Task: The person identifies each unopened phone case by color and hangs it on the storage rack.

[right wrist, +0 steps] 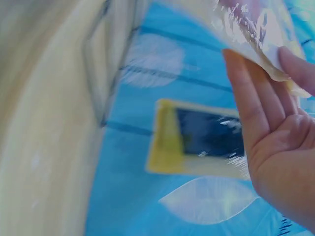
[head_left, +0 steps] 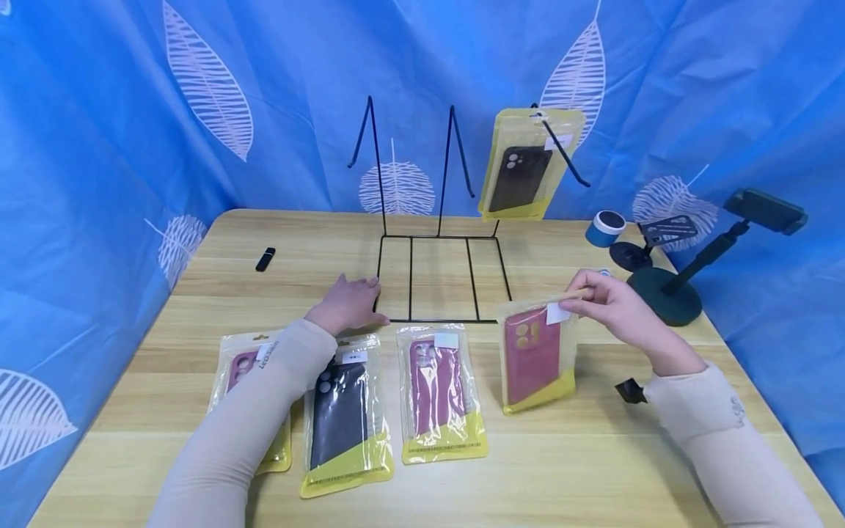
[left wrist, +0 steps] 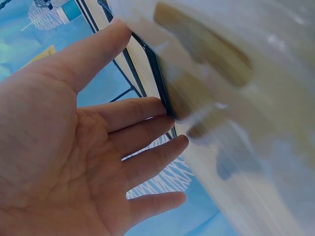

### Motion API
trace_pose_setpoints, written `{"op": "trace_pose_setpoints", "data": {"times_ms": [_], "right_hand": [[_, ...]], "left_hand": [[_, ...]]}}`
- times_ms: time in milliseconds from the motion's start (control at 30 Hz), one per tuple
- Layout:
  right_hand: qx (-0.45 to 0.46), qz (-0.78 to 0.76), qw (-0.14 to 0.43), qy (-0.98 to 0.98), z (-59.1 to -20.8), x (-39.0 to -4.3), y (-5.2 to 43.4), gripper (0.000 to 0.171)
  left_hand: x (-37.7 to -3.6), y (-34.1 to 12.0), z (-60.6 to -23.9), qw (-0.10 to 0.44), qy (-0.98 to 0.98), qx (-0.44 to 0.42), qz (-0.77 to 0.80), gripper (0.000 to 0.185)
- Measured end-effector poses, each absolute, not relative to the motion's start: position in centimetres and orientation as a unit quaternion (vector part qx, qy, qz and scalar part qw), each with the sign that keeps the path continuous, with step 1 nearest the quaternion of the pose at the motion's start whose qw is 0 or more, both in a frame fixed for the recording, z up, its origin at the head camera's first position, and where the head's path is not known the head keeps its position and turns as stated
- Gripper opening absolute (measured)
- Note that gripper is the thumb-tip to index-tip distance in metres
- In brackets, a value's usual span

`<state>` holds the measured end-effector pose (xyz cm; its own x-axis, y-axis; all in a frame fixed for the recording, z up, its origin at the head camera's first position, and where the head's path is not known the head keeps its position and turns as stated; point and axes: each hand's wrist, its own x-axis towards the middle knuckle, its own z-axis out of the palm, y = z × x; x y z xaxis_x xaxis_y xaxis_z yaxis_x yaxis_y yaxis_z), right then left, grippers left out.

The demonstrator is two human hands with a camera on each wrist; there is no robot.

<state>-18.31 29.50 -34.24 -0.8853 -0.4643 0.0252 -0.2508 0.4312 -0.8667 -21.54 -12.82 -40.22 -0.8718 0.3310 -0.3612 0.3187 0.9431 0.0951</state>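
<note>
In the head view, the right hand (head_left: 610,312) pinches the top edge of the bagged red phone case (head_left: 533,359), positioned upright near the front right corner of the wire rack (head_left: 436,320), while a bagged black phone case (head_left: 521,176) hangs from the rack's right hook. The left wrist view shows the left hand (left wrist: 98,132) with fingers extended and spread, fingertips against the rack's base, gripping nothing. In the right wrist view, thumb and fingers clamp the bag's edge between them, with the hanging bag beyond.
</note>
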Motion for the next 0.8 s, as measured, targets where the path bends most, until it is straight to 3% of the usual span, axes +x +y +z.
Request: {"op": "trace_pose_setpoints", "data": {"times_ms": [233,400,800], "right_hand": [[-0.288,-0.543,0.037,0.788,-31.9,-17.5,27.3,0.012],[-0.286,-0.539,-0.032,0.791,-31.4,-17.8,25.0,0.008],[-0.27,-0.634,-0.125,0.713,-28.6,-19.2,19.0,0.008]], "left_hand": [[-21.5,-12.7,-40.2,0.183,0.968,0.172,0.009,0.084],[-21.4,-12.7,-40.2,0.183,0.967,0.175,0.008,0.083],[-21.4,-12.9,-40.3,0.178,0.968,0.177,0.01,0.081]]}}
